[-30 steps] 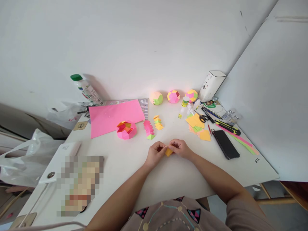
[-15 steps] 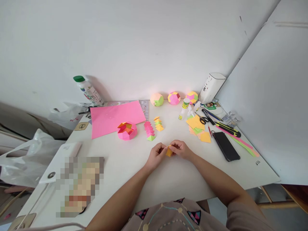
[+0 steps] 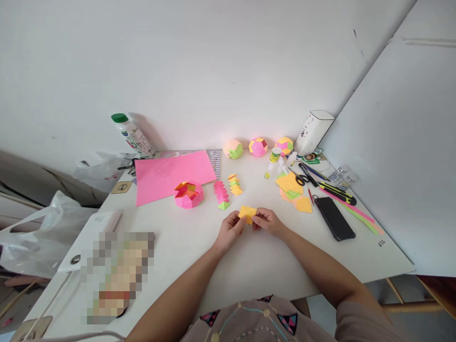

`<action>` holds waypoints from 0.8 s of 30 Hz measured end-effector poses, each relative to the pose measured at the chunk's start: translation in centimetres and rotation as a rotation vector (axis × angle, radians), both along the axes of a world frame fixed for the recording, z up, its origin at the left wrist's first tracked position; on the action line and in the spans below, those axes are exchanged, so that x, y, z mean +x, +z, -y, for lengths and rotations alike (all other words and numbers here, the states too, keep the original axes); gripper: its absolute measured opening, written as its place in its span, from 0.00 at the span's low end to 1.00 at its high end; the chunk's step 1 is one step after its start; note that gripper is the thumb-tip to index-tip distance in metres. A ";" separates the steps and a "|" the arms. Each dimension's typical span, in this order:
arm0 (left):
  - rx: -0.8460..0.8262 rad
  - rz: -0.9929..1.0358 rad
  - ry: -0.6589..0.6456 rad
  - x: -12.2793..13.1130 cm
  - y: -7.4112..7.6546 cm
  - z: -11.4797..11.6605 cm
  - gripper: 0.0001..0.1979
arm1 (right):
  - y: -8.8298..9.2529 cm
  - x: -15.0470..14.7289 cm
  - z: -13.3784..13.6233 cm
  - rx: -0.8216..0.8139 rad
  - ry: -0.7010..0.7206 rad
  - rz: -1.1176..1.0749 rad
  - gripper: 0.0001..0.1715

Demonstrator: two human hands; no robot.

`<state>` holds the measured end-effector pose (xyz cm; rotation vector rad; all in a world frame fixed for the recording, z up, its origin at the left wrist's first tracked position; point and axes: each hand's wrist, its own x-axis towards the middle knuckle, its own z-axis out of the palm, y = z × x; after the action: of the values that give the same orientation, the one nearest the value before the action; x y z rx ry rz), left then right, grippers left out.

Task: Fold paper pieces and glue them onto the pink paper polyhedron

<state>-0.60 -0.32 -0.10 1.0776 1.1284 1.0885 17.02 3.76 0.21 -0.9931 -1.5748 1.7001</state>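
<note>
A small piece of creased orange paper is held up just above the table. My left hand is closed on its left side, thumb across the front. At its right edge my right hand pinches the paper between thumb and fingers. Beyond my hands stand a row of folded pink paper units with a green one in front, and a row of folded orange and green units. Left of these sits a pink paper ball with an open top.
Three finished paper balls line the wall. Loose orange and green paper squares, scissors, a cutter knife and a black phone lie to the right. A large pink sheet and a bottle are at the left.
The orange paper has turned from a narrow, upright shape to a wider face towards me. My left thumb now presses its front. The other things stay where they were.
</note>
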 end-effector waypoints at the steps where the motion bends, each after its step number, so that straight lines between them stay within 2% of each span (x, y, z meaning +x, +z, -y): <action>1: 0.003 0.019 0.017 0.1 0.1 0.0 0.16 | 0.0 0.0 0.0 0.003 0.007 0.006 0.16; 6: 0.015 0.090 0.039 0.1 -0.1 -0.2 0.23 | 0.1 0.0 0.1 0.010 -0.001 -0.010 0.15; 14: 0.070 0.038 -0.024 0.0 -0.4 0.0 0.30 | 0.3 -0.2 0.0 -0.017 -0.052 -0.070 0.22; 20: 0.070 -0.020 -0.040 0.0 -1.2 0.0 0.22 | -0.2 -0.1 0.0 0.027 -0.012 -0.037 0.19; 24: 0.065 -0.045 -0.026 0.0 -1.2 -0.1 0.21 | -0.4 0.0 0.1 0.053 0.002 -0.006 0.18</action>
<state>-0.61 -0.21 -1.32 1.1698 1.1181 1.0907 16.99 3.67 -0.18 -0.9593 -1.6089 1.6523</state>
